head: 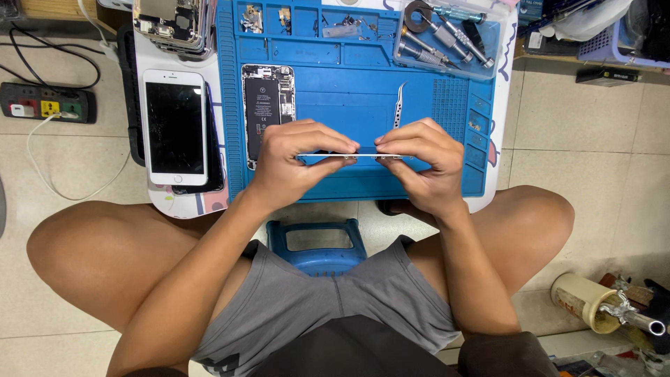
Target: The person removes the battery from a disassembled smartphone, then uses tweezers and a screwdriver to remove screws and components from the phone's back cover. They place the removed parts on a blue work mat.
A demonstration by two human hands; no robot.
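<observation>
My left hand and my right hand hold a thin white phone screen panel edge-on between them, level above the blue work mat. Each hand pinches one end of the panel with fingers and thumb. Just left of my left hand, an opened phone body with its battery showing lies on the mat. Curved metal tweezers lie on the mat just beyond my right hand.
A white phone lies face up on other phones left of the mat. Phone housings are stacked at the back left. A clear tray of screwdrivers sits at the back right. A power strip lies on the floor at left, a blue stool between my knees.
</observation>
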